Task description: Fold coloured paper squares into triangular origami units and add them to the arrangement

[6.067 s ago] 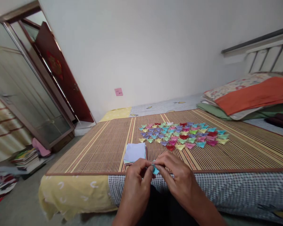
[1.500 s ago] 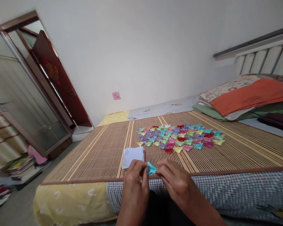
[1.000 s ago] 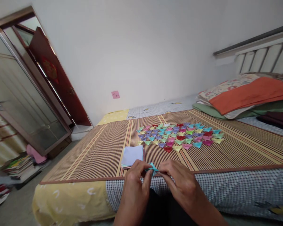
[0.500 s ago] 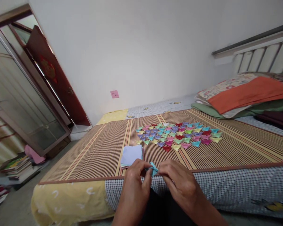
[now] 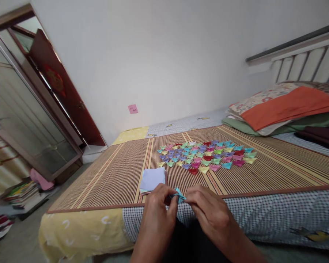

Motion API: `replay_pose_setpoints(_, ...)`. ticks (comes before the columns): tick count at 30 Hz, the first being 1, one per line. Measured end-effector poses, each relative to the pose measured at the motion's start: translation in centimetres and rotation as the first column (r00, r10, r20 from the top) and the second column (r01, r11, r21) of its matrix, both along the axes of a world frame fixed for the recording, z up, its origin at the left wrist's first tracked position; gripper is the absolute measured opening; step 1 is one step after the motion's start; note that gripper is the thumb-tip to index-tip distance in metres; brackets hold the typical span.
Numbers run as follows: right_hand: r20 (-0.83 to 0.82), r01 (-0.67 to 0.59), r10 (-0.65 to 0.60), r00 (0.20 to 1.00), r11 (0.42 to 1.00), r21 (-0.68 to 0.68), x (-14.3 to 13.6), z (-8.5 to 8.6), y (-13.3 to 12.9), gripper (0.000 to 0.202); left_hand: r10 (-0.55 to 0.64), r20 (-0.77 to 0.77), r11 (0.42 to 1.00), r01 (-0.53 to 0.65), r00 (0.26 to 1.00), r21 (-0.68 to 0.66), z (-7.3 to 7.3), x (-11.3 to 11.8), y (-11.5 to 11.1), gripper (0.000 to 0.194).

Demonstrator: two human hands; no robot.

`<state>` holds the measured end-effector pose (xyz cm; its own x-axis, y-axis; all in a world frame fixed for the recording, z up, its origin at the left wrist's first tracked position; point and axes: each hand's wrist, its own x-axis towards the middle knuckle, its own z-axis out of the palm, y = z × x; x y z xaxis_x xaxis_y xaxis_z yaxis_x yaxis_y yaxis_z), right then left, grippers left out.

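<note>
Near the stack of square sheets [image 5: 152, 179], pinches the left side of the blue folded paper [image 5: 180, 196] with the left hand [image 5: 159, 209], knuckles up, fingertips wider apart from the right ones than at first. Holds it between both hands by the mat's [image 5: 112, 171] near edge. Clamps its right tip with the right hand [image 5: 211, 210], slanted inward

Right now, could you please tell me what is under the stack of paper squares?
The stack of paper squares rests on the striped mat; the patch beneath is covered and cannot be seen.
</note>
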<state>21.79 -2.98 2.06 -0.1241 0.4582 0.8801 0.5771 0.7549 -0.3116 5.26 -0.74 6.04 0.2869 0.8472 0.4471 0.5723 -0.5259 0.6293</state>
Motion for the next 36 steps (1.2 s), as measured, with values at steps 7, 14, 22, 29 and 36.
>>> replay_pose_setpoints(7,-0.014,-0.022,0.021,1.000,0.999,-0.043,-0.3,0.0,-0.1,0.026,0.056,-0.007,0.997,-0.055,0.998,0.063,-0.5,0.3,0.1,0.022)
replay_pose_setpoints(14,-0.087,-0.001,-0.024,0.996,0.962,-0.272,-0.6,0.6,0.1,0.021,0.053,-0.013,0.996,-0.052,0.998,0.069,-0.5,0.2,0.1,0.021)
replay_pose_setpoints(22,-0.070,0.037,-0.079,0.994,0.882,-0.470,-0.7,1.7,0.0,0.022,-0.013,-0.030,0.999,0.014,0.999,0.045,-0.3,0.3,-0.1,0.020)
replay_pose_setpoints(29,-0.066,0.038,-0.082,0.994,0.865,-0.500,-0.5,2.1,-0.3,0.024,-0.022,-0.056,0.999,0.024,0.998,0.042,0.0,0.3,-0.3,0.021)
replay_pose_setpoints(36,-0.088,-0.015,-0.030,0.996,0.884,-0.467,-0.7,1.8,0.1,0.027,-0.044,-0.073,0.999,0.042,0.996,-0.026,-0.1,0.2,-0.2,0.018)
